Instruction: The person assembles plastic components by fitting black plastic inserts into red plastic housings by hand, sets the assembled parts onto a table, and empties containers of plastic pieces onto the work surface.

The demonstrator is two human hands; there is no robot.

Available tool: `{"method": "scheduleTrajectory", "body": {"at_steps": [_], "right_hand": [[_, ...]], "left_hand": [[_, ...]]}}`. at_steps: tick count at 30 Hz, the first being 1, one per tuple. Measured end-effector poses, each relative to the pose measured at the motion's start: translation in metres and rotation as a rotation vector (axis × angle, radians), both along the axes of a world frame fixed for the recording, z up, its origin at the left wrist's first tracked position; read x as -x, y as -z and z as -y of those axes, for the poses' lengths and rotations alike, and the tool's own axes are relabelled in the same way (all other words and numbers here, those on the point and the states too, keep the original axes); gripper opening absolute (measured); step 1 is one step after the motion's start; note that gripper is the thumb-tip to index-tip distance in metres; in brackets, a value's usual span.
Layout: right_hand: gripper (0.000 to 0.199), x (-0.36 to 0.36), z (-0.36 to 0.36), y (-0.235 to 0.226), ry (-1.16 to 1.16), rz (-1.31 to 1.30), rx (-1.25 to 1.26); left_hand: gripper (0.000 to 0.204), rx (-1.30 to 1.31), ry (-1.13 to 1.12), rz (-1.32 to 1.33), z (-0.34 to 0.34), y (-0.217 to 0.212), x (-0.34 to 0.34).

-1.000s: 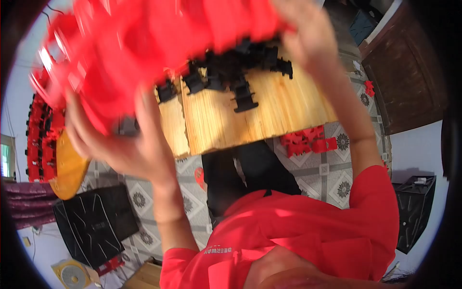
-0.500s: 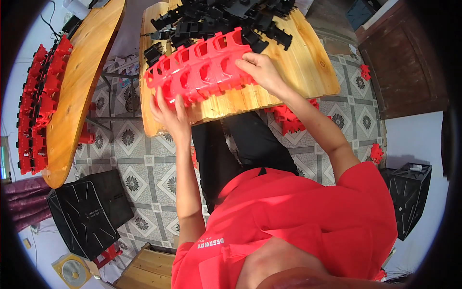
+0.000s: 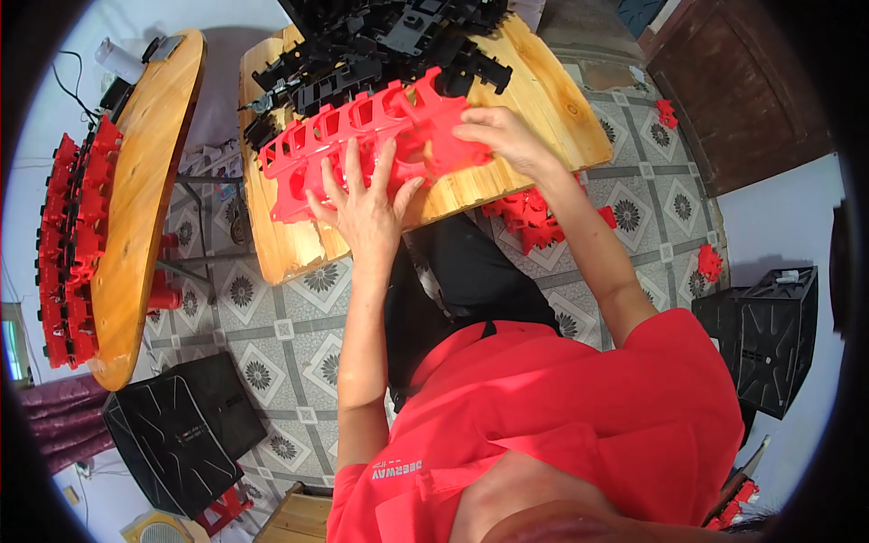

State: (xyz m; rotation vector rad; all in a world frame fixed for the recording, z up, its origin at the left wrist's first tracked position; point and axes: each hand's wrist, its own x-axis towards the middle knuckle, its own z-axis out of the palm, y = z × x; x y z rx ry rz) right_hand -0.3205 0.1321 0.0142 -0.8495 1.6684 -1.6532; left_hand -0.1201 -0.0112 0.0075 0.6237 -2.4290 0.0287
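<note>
The red strip point(image 3: 371, 134) lay near on the counter point(image 3: 552, 95), under the left hand's point(image 3: 367, 206) spread fingers, and risked skidding into the black parts point(image 3: 407, 36) if the right hand point(image 3: 509, 140), its pinch unclear, pushed unevenly.

A short-sleeved red shirt point(image 3: 561, 389) tops apparently black trousers point(image 3: 493, 282).

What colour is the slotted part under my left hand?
Red; the slotted part shows best in the head view.

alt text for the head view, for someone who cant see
A person's left hand lies spread on a row of red plastic parts on a wooden table; the right hand is at the row's right end. Black parts lie heaped beyond.
</note>
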Motion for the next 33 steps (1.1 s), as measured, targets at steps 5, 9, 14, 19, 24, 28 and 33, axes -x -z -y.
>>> {"method": "scheduleTrajectory", "body": {"at_steps": [5,9,14,19,24,28,33], "right_hand": [[0.012,0.011,-0.064,-0.034,-0.041,0.017,-0.031],[0.015,-0.058,-0.074,-0.096,-0.146,-0.870,0.027],[0.029,-0.026,-0.017,-0.108,-0.387,-0.825,0.299],[0.039,0.071,0.106,-0.072,0.698,-1.336,-0.011],[0.027,0.105,0.114,-0.069,0.490,-1.469,-0.007],[0.024,-0.004,0.067,-0.132,0.043,-0.948,0.297],[0.035,-0.094,0.038,-0.144,-0.330,-0.972,0.276]], "left_hand": [[0.076,0.021,0.000,0.040,-0.012,-0.023,-0.002],[0.116,-0.784,0.479,-0.480,-0.053,-0.065,0.001],[0.076,-1.667,0.580,-0.949,-0.048,-0.059,-0.003],[0.066,-1.961,0.714,-1.139,-0.028,-0.050,-0.025],[0.052,-2.025,0.647,-1.270,0.000,-0.047,-0.046],[0.050,-1.996,0.582,-1.194,0.013,-0.056,-0.065],[0.048,-1.976,0.561,-1.141,0.020,-0.048,-0.067]]}}
